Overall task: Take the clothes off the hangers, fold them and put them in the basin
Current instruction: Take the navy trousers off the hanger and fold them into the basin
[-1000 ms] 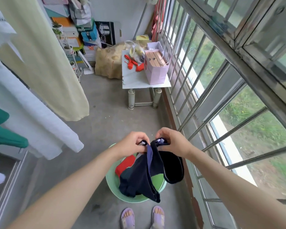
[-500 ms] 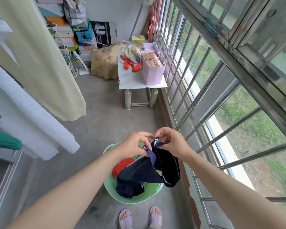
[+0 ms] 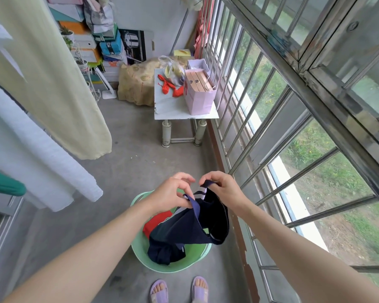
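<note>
Change: since a second ago the navy garment (image 3: 184,232) is being lowered. Its lower end is now lying inside the basin (image 3: 193,256) rather than hanging over the near rim, and a small gap is now showing between the fingertips of the two hands.
Left hand (image 3: 171,193): the fingers are being curled, and a blue strap-like edge of the garment is being pinched between thumb and fingers.
Right hand (image 3: 223,191): the fingers are being curled, and the striped top edge of the garment is being pinched, just right of the left hand.
Garment: it is being held up by both hands over the basin. The upper part is hanging open in the air, and the lower end is lying bunched on the basin's bottom at the near side.
Basin: green, standing on the concrete floor (image 3: 129,149) below the hands.
Red cloth (image 3: 157,223): lying in the basin at the left, partly being covered by the garment.
Hanging clothes: a yellow cloth (image 3: 53,84), a white towel (image 3: 42,162) and a green piece (image 3: 2,185) are being hung at the left, well apart from the hands.
Table (image 3: 169,110): standing far off beside the window bars (image 3: 260,119), with a pink bag (image 3: 199,95) and red scraps (image 3: 169,86) being carried on it.
Feet: purple slippers (image 3: 159,290) are being worn, at the near edge, just near of the basin.
</note>
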